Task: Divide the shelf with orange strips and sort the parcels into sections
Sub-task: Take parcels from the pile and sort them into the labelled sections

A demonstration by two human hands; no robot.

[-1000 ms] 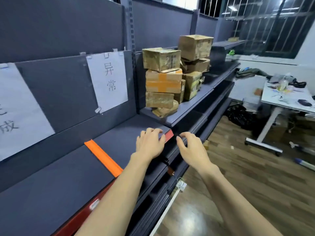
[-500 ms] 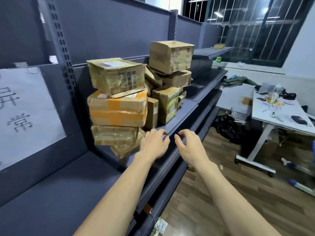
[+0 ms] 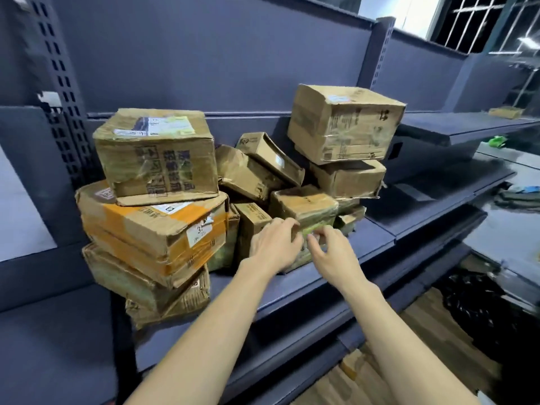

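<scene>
Several worn cardboard parcels are piled on the dark grey shelf (image 3: 295, 290). On the left, a brown box (image 3: 155, 153) tops an orange-taped parcel (image 3: 152, 232). At the right rear, a large box (image 3: 344, 121) sits on another. In front stands a small tape-wrapped parcel (image 3: 306, 206). My left hand (image 3: 274, 248) and my right hand (image 3: 331, 254) are side by side at its front face. Their fingers are loosely curled and blurred, touching or nearly touching it. No orange strip is in view.
A small upright box (image 3: 252, 226) stands left of the wrapped parcel. A white paper sign (image 3: 17, 217) hangs at far left. A higher shelf (image 3: 455, 127) at right carries a small parcel (image 3: 505, 112). A black bag (image 3: 473, 314) lies on the wooden floor.
The view has swung right and closer, from the section with the orange strip to the parcel pile. Both hands have moved forward from the shelf's edge up to the small wrapped parcel.
</scene>
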